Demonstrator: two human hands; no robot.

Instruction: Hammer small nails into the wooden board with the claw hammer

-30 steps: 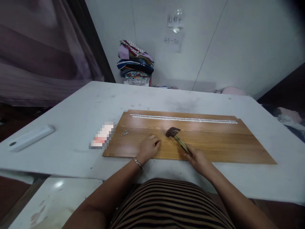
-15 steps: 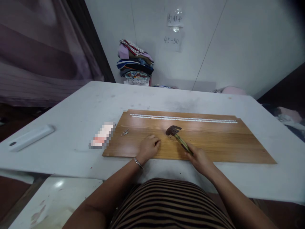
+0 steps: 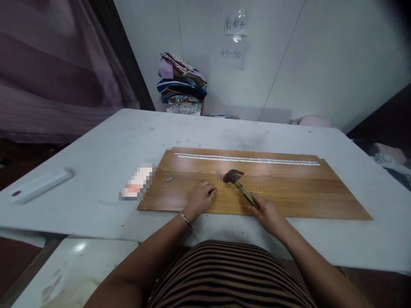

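My right hand (image 3: 269,214) is wrapped round the handle of a claw hammer (image 3: 233,176) with a dark head and a yellowish-green grip. The hammer's striking end is just over the brown wooden board (image 3: 298,188), at the left end of a row of small dark nail heads or holes (image 3: 255,188). Whether it touches a nail there is too small to tell. My left hand (image 3: 201,198) rests on the board left of the hammer, its fingers curled closed; anything inside them is hidden. Left of it lies a small pile of nails (image 3: 168,177).
Two white measuring strips (image 3: 247,160) run along the board's far side. A blurred-out phone-like object (image 3: 137,183) lies beside the board on the white table (image 3: 105,149). A white bar-shaped object (image 3: 41,185) is further left. Folded clothes (image 3: 182,85) are stacked by the wall.
The hammer's head has dropped very slightly towards the board. Both hands stay in nearly the same place, and the board and nail pile look unchanged.
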